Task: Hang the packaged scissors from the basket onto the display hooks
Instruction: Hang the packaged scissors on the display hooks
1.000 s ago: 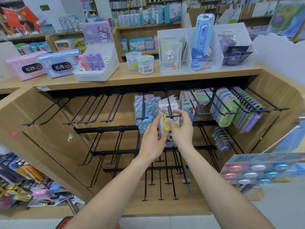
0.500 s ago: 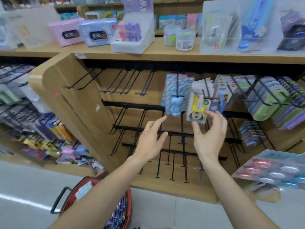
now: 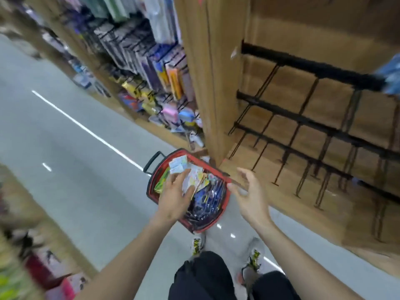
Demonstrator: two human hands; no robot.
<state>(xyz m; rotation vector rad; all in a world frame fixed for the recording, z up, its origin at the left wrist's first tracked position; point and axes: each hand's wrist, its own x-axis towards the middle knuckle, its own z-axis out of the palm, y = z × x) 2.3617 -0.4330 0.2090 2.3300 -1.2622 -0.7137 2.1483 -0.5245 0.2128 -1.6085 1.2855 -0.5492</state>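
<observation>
Head view: left hand (image 3: pixel 173 197) is down in the red basket (image 3: pixel 225 204) on the floor, its fingers (image 3: pixel 184 177) curled onto a pale scissors pack (image 3: pixel 191 179) lying atop the pile w/ more packs just beyond them; blur hides whether the pinch is closed. Right hand (image 3: pixel 251 197) hovers just right of the basket rim, fingers apart & holding nothing, bare display hooks (image 3: pixel 303 126) up & right of it. Packs prob. light, stiff, slick card/blister, so best taken by the top edge near the hang hole.
</observation>
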